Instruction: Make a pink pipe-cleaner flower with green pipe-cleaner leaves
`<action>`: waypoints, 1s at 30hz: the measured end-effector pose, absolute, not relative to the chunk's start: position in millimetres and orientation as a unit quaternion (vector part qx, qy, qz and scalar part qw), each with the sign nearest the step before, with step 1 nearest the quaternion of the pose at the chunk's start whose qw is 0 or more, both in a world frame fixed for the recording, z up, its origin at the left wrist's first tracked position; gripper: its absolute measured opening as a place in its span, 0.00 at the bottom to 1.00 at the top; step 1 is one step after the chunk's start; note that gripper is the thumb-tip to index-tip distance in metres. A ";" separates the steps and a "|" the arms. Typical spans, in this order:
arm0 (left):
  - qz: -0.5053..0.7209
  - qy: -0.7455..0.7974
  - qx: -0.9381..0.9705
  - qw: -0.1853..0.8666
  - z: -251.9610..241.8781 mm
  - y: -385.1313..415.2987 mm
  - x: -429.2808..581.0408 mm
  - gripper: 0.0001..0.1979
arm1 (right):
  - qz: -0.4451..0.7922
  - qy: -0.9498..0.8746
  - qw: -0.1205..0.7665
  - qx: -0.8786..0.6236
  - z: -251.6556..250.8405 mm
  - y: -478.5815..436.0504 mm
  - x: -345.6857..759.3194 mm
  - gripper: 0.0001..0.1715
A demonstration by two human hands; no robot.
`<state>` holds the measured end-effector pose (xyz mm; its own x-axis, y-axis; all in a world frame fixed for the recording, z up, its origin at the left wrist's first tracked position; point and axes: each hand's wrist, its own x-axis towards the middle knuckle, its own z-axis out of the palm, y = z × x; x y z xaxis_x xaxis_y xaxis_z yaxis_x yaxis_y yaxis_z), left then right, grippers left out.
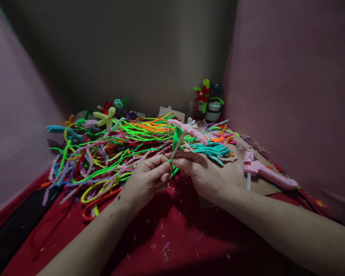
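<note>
Between my two hands is a pipe-cleaner flower (191,130) with pale pink petals, white stamens and a green leaf (176,137), held up over the front of the table. My left hand (149,172) is closed, thumb and fingers pinching the green stem. Just beside it, my right hand (197,168) is closed around the base of the pink part and the stem, its fingertips partly hidden. A large heap of loose pipe cleaners (103,153) in many colours lies behind and left of my hands. Close past my right hand lies a bunch of turquoise pipe cleaners (211,149).
A pink hot glue gun (258,168) lies at the right on a brown board (232,174), its cord trailing off right. Finished flowers (105,117) and a lidded cup (213,111) stand at the back. Fluff scraps dot the red cloth (166,234).
</note>
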<state>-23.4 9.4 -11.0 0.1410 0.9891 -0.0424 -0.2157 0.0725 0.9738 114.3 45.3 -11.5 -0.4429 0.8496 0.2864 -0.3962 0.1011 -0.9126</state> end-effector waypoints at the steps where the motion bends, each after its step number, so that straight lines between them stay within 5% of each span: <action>1: 0.498 0.412 0.455 0.613 -11.1 9.8 -24.8 0.09 | 0.651 -0.551 0.484 -0.195 -12.4 45.2 114.0 0.06; 13: 0.474 0.348 0.437 0.681 -15.4 11.4 -30.3 0.07 | 0.761 -0.461 0.426 -0.164 -23.5 52.9 111.2 0.10; 30: 0.451 0.412 0.490 0.621 -11.8 8.7 -27.7 0.09 | 0.725 -0.442 0.495 -0.184 -26.4 52.7 109.4 0.04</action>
<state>-27.7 8.7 -11.8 0.2525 0.9651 -0.0699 -0.1571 0.1121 0.9812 109.4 52.7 -26.4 -0.4425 0.8805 0.1703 -0.5540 -0.1191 -0.8239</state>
